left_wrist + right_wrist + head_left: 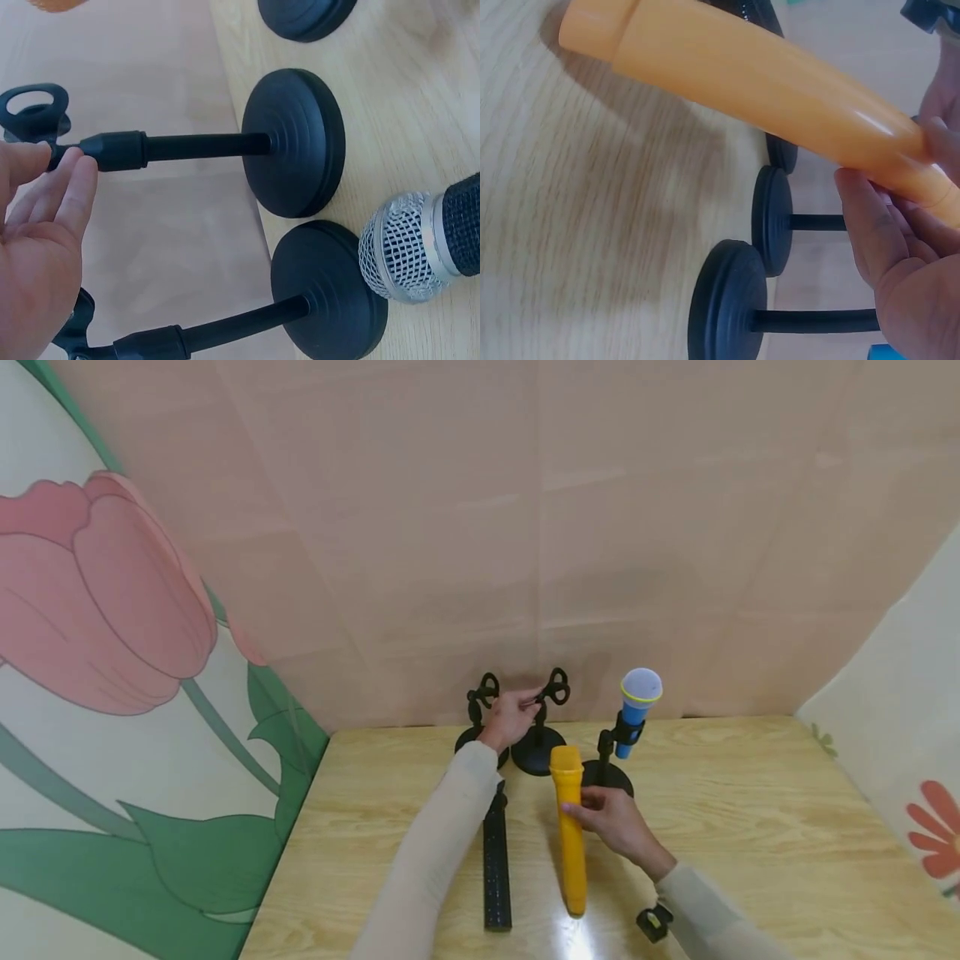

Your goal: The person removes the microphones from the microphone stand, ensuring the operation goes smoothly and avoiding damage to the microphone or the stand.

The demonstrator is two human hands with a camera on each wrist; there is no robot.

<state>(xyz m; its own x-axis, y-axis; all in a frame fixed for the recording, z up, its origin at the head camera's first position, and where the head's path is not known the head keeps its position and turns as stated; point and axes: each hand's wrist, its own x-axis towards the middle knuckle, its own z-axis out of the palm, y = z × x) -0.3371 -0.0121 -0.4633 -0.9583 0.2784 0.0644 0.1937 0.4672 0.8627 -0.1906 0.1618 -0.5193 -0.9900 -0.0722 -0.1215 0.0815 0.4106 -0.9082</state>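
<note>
My left hand (512, 718) pinches the neck just under the clip of the middle black microphone stand (292, 142), whose round base is on the table. A yellow-orange toy microphone (572, 843) is held in my right hand (618, 822), its head towards the wall; in the right wrist view, thumb and fingers (866, 214) grip it near the head. To the left is a second stand (330, 300) with a bare clip. On the right stand (606, 775) a blue microphone (633, 714) with a white top sits in the clip.
A black glittery microphone (497, 868) with a silver mesh head (401, 247) lies on the wooden table (360, 827), below the left stand. Behind the stands rises a pinkish cloth-like backdrop (420, 527). A tulip-painted wall (112, 610) borders the left side.
</note>
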